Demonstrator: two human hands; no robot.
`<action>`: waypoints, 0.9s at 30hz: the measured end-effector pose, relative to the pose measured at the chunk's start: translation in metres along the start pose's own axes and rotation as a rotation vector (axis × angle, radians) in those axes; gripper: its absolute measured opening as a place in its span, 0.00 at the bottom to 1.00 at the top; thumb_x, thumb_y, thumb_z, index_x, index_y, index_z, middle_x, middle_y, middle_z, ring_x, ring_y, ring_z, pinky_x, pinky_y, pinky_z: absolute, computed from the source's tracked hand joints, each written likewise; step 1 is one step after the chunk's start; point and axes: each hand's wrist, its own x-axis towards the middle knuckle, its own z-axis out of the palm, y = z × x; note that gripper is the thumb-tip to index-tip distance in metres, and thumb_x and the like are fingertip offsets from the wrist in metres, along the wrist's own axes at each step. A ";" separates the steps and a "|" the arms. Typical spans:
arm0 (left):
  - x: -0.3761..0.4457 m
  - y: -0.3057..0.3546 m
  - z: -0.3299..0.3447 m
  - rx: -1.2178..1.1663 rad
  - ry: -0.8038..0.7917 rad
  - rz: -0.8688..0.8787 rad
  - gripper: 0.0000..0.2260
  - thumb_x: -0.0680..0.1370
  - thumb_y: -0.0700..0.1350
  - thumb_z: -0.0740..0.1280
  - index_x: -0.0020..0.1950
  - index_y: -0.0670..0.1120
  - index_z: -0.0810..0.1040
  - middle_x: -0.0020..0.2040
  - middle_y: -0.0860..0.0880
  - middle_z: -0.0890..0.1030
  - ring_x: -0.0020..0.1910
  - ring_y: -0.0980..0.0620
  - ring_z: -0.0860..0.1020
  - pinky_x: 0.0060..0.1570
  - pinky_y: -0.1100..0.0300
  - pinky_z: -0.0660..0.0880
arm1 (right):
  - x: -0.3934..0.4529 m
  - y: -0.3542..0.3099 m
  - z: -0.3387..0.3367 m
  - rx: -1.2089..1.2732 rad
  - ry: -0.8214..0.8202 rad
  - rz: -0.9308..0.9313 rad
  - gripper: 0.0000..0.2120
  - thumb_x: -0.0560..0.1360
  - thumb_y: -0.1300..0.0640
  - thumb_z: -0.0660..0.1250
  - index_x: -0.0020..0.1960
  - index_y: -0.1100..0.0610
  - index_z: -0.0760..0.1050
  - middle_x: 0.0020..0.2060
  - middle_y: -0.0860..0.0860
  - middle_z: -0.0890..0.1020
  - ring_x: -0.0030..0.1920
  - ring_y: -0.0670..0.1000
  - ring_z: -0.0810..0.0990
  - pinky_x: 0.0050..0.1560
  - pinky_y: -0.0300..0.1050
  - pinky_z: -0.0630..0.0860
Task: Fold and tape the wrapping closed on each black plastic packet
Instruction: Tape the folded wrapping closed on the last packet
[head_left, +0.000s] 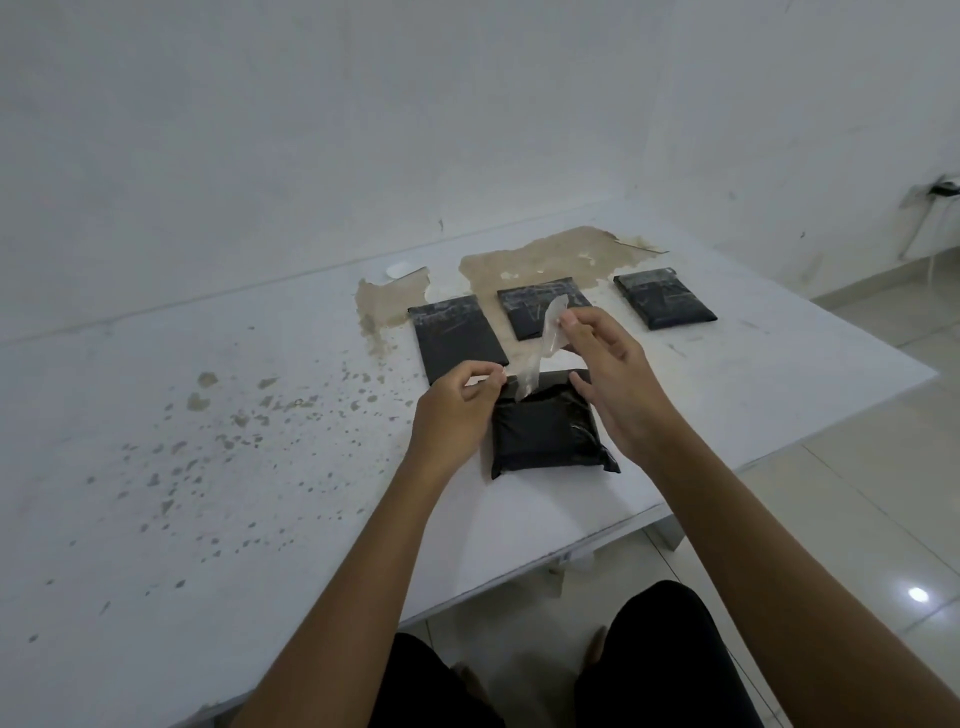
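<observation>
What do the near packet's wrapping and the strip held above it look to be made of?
Near packet: thin glossy black plastic film, judging by its crinkles and highlights. Strip: clear, shiny adhesive tape, probably; see-through and curling, pinched by the right hand and left hand.

You're in a pretty bare room, more like a spare room at home than a proper workshop: plain white walls (363, 130), glossy pale floor tiles (857, 493), and a worn white table (208, 467) with its surface peeling and speckled.

Left hand (457, 400) hides packet's (545, 431) corner — tape (540, 353) end (blurred).
</observation>
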 end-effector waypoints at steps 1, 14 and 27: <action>0.001 0.000 0.001 0.026 0.008 0.013 0.09 0.83 0.55 0.66 0.59 0.55 0.82 0.53 0.61 0.83 0.52 0.64 0.79 0.46 0.70 0.71 | 0.001 -0.002 0.000 0.003 -0.004 0.002 0.11 0.81 0.48 0.64 0.42 0.39 0.81 0.48 0.44 0.81 0.56 0.43 0.78 0.63 0.47 0.71; 0.026 0.033 -0.003 0.119 0.050 -0.030 0.14 0.83 0.57 0.61 0.52 0.52 0.84 0.45 0.55 0.84 0.44 0.54 0.80 0.40 0.64 0.71 | 0.005 -0.010 0.001 0.027 -0.029 0.011 0.10 0.80 0.44 0.64 0.41 0.39 0.78 0.50 0.43 0.80 0.60 0.46 0.75 0.59 0.52 0.69; 0.031 0.054 -0.017 0.137 -0.381 -0.246 0.22 0.83 0.66 0.57 0.66 0.55 0.82 0.75 0.50 0.73 0.72 0.50 0.71 0.59 0.51 0.65 | 0.008 -0.006 -0.007 0.110 -0.016 0.064 0.07 0.81 0.43 0.63 0.48 0.42 0.77 0.49 0.43 0.81 0.59 0.46 0.77 0.63 0.58 0.67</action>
